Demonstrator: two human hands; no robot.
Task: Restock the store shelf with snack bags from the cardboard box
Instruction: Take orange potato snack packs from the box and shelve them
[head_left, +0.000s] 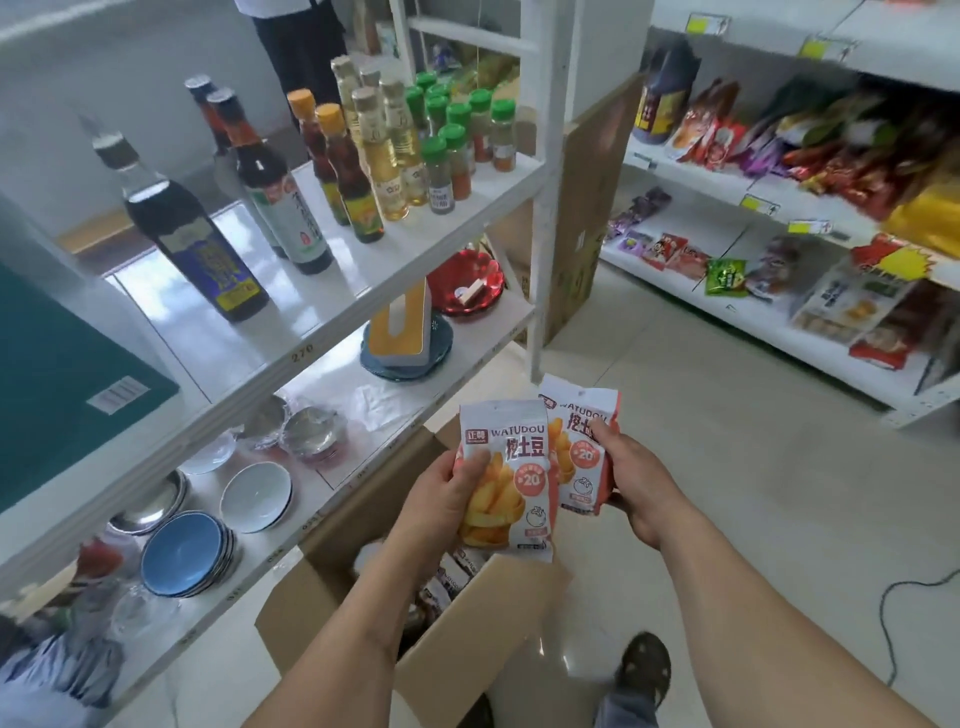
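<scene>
- The left hand grips a snack bag at lower centre of the frame, thumb across its front and fingers behind it.
- The right hand pinches a second bag just right of the first, thumb on its front; the first bag overlaps its left edge.
- Both bags are white and orange, printed "WATUDOU" with pictures of potato wedges, and are held upright above the box.
- The cardboard box stands open on the floor below the hands, with more bags visible inside.
- A white shelf runs along the left of the frame; its top level carries dark sauce bottles and green-capped spice jars.
- Lower levels hold a red bowl and blue plates.
- A snack shelf at the right of the frame, well apart from the hands, holds many coloured packets.
- A shoe shows at lower right beside the box.
</scene>
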